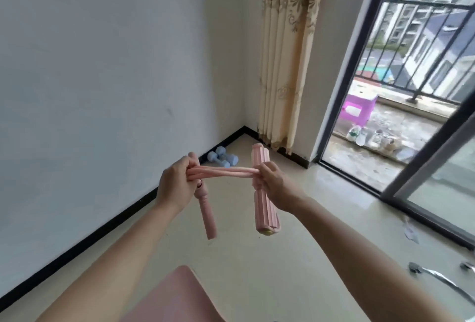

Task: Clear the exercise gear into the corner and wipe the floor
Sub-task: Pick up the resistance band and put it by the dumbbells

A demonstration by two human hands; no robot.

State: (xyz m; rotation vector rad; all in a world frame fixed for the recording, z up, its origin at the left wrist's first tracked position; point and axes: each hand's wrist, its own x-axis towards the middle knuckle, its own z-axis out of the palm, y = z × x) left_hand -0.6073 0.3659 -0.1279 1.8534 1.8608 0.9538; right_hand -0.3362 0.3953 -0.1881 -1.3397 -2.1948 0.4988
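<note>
A pink skipping rope (pixel 223 171) is bundled into several strands and stretched between my two hands at chest height. My left hand (pixel 174 185) grips one end of the bundle, and a slim pink handle (pixel 207 212) hangs down from it. My right hand (pixel 272 186) grips the other end against a thick ribbed pink handle (pixel 266 215) that stands nearly upright. Two pale blue dumbbells (pixel 222 157) lie on the floor in the corner beyond my hands, by the black skirting.
A beige patterned curtain (pixel 285 59) hangs right of the corner. An open sliding door (pixel 434 167) leads to a balcony with a purple stool (pixel 359 109) and shoes (pixel 359 136). A pink mat edge (pixel 177 296) lies near my feet, a chrome bar (pixel 442 280) at lower right.
</note>
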